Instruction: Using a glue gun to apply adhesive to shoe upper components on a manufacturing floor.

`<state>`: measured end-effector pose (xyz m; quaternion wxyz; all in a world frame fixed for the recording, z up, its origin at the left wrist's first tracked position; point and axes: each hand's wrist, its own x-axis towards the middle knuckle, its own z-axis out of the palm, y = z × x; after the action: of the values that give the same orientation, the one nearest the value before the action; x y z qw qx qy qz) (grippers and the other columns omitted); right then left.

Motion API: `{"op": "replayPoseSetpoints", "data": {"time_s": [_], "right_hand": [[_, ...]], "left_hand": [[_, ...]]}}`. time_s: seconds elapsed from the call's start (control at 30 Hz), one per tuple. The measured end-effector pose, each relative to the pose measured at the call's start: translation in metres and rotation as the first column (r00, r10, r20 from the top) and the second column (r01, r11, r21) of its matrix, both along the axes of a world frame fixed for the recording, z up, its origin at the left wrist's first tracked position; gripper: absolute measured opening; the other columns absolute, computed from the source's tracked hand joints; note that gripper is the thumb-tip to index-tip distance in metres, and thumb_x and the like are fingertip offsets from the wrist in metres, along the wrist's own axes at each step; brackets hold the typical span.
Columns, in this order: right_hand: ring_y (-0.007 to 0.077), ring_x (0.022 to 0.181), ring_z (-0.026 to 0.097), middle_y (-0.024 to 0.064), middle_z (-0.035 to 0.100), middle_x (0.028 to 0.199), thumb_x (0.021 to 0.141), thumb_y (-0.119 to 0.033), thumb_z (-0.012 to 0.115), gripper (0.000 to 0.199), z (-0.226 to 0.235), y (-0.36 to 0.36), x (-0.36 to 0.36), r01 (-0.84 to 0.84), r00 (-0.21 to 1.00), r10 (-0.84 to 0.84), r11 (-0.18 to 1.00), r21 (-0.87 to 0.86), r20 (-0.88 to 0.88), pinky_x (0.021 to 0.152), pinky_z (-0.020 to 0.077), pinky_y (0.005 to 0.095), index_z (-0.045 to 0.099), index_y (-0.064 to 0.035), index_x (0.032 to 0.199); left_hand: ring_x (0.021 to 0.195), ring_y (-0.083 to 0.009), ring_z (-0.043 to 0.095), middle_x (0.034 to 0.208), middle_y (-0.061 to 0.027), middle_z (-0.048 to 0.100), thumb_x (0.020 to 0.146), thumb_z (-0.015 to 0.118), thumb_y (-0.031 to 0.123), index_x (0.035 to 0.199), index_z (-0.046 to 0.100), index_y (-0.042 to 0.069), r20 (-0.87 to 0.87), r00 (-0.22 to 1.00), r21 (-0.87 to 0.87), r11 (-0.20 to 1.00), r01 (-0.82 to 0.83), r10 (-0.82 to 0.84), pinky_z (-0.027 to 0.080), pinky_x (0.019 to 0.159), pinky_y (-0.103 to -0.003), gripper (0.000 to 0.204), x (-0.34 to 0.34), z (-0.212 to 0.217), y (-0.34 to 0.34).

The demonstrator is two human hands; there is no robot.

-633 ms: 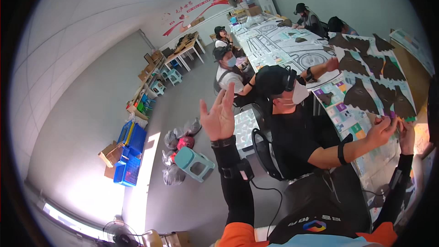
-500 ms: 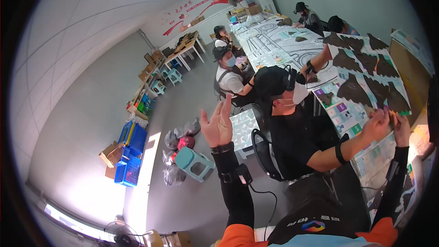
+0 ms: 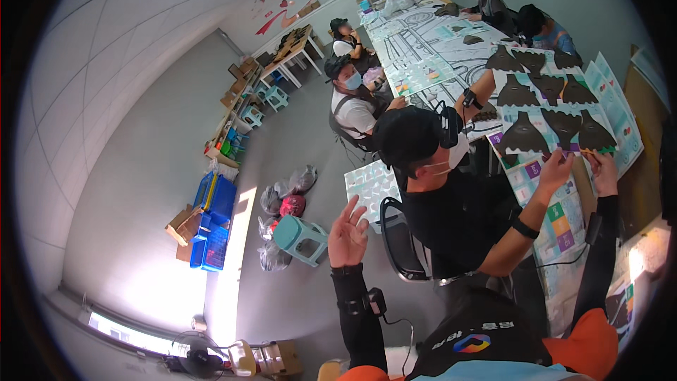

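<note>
The left hand (image 3: 348, 231) is raised in the air with the palm open and the fingers spread; its grip is released and nothing is held in it. It is seen above the grey floor (image 3: 296, 134), well apart from the bench (image 3: 564, 219), with a light blue stool (image 3: 302, 238) just beside it in the picture. A black sleeve and a wrist strap are worn on the left forearm, and a small black device is fastened below the strap.

The right hand (image 3: 604, 171) is stretched out to the bench at the right. A thin, small piece (image 3: 589, 154) appears to be pinched between its fingertips, though the piece is too small for its kind to be told. This piece is held just below the dark fan-shaped cut-outs (image 3: 562, 127) that are laid in rows on the bench, over a printed sheet with coloured squares (image 3: 557, 222).

Just beside the right hand, the hand of a co-worker (image 3: 556, 169) is also raised to the same spot; this person, dressed in black with a black cap, is seated on a black chair (image 3: 398, 240) between the two arms. More people are seated further along the long bench. Blue crates (image 3: 211, 222) and filled bags (image 3: 282, 201) are set on the floor at the left.
</note>
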<state>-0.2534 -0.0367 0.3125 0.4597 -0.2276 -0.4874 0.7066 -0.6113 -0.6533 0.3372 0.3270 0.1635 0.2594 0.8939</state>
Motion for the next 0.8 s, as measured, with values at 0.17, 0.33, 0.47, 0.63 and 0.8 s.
{"op": "replayPoseSetpoints", "data": {"time_s": [0.17,0.33,0.47,0.63,0.8], "right_hand": [[0.0202,0.089,0.072,0.0109,0.066,0.101,0.095,-0.006,0.061,0.016,-0.063,0.124,-0.037,0.007,0.997,-0.01,0.999,0.041,0.079,0.075,0.0608,0.0264,0.056,0.0004,0.109],[0.0241,0.085,0.071,0.0142,0.064,0.1,0.095,-0.005,0.06,0.02,-0.097,0.167,-0.108,-0.055,0.987,0.06,0.998,-0.033,0.152,0.071,0.0619,0.0321,0.052,0.0018,0.112],[0.022,0.087,0.069,0.0102,0.063,0.1,0.093,-0.005,0.061,0.023,-0.15,0.227,-0.122,-0.089,0.966,0.068,0.993,0.076,0.25,0.077,0.0599,0.0306,0.053,0.0001,0.114],[0.0143,0.084,0.066,0.0084,0.062,0.095,0.094,-0.014,0.061,0.037,-0.164,0.211,-0.132,0.007,0.954,0.017,0.997,-0.077,0.3,0.068,0.0547,0.0269,0.053,-0.0004,0.128],[0.0133,0.081,0.065,0.0079,0.066,0.103,0.097,-0.019,0.06,0.038,-0.106,0.064,-0.117,-0.037,0.977,0.041,0.999,-0.02,0.208,0.065,0.0495,0.024,0.053,-0.0035,0.131]], "left_hand": [[0.083,-0.0165,0.063,0.11,-0.0096,0.067,0.102,0.05,0.025,0.148,0.039,0.002,-0.02,0.999,-0.137,0.989,-0.053,0.051,0.05,0.057,-0.022,0.053,0.03,0.003,0.035],[0.082,-0.0186,0.061,0.105,-0.0099,0.068,0.102,0.05,0.022,0.145,0.042,0.002,0.03,0.992,-0.223,0.968,-0.113,0.123,0.049,0.057,-0.023,0.048,0.054,-0.006,0.058],[0.082,-0.0173,0.063,0.106,-0.0116,0.067,0.102,0.05,0.021,0.145,0.04,-0.001,0.031,0.993,-0.283,0.954,-0.098,0.111,0.048,0.058,-0.023,0.05,0.065,-0.017,0.068],[0.081,-0.0181,0.062,0.106,-0.0112,0.067,0.102,0.049,0.02,0.145,0.04,-0.001,0.099,0.986,-0.322,0.942,-0.097,0.135,0.049,0.059,-0.024,0.049,0.077,-0.04,0.065],[0.078,-0.0173,0.06,0.105,-0.0102,0.068,0.102,0.049,0.02,0.149,0.035,0.001,0.12,0.984,-0.312,0.946,-0.087,0.13,0.048,0.059,-0.025,0.053,0.086,-0.055,0.061]]}}
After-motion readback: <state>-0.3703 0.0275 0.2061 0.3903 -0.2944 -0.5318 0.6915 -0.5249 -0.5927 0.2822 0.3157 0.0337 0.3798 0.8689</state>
